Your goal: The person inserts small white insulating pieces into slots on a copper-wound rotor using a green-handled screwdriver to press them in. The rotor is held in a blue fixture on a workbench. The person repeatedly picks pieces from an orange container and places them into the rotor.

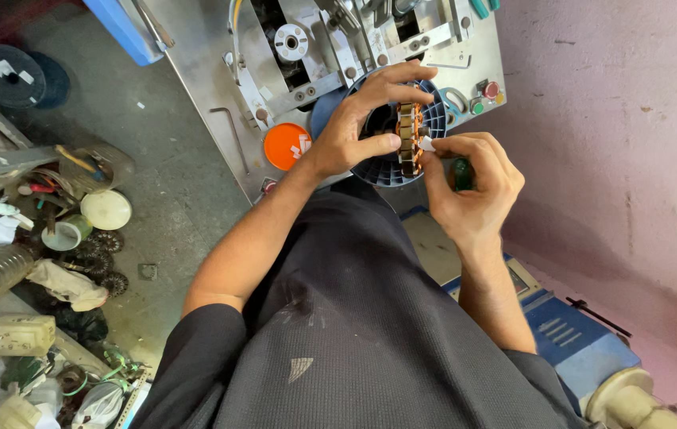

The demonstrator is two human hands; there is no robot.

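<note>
We count two hands at work, both ours, and one wound stator (pixel 410 137) between them. Our left hand (pixel 354 127) is clamped on the stator, thumb pressing its near side and fingers spread over its top and far side, so the ring stands on edge with its copper coils facing us. Our right hand (pixel 473 187) is closed around a green-handled tool (pixel 462 173), and its thumb and forefinger pinch one small white slip (pixel 426 144) against the stator's right edge. The two hands sit close together, meeting at the stator.

The stator is held in the air just in front of a blue ribbed round part (pixel 433 119) on the steel machine panel (pixel 211 71). One orange disc (pixel 286 146) sits on that panel to the left of our left wrist. Near the panel's right edge we see one red button (pixel 491 89) and one green button (pixel 477 106).

Open room lies on the bare grey floor (pixel 171 183) left of the panel and along the pink wall (pixel 616 119) on the right. The far left edge is crowded with clutter: one white lid (pixel 106 210), one small open cup (pixel 63 235), whose contents we cannot make out, and two dark toothed rings (pixel 106 262). One dark wire spool (pixel 11 75) lies at the upper left. A blue machine (pixel 584 342) stands at lower right.
</note>
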